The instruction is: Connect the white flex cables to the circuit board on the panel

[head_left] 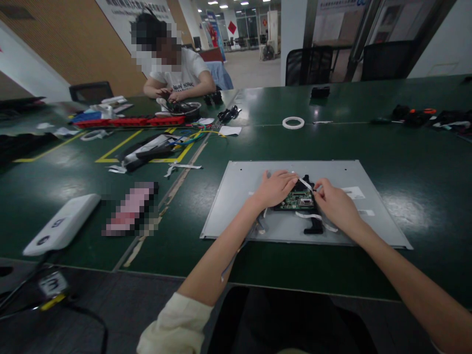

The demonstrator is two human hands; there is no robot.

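Observation:
A green circuit board [295, 200] with a connector at its front edge lies on the back of a grey metal panel [228, 196]. My left hand [276, 188] rests over the board's left side, fingers stretched out flat, fingertips by the upper end of a white tape strip [304, 184]. At the strip's lower end, my right hand [334, 201] is closed in a pinch on it. A second white strip [308, 215] lies in front of the board, over a black bracket [313, 226]. Loose thin wires [260, 227] run out below my left wrist.
A white tape roll [293, 123] lies beyond the panel. To the left are a phone [131, 209], a white power bank [61, 223] and a black-and-silver bundle [151, 150]. Across the green table [250, 265] a person [180, 73] sits beside cables and red parts [132, 121].

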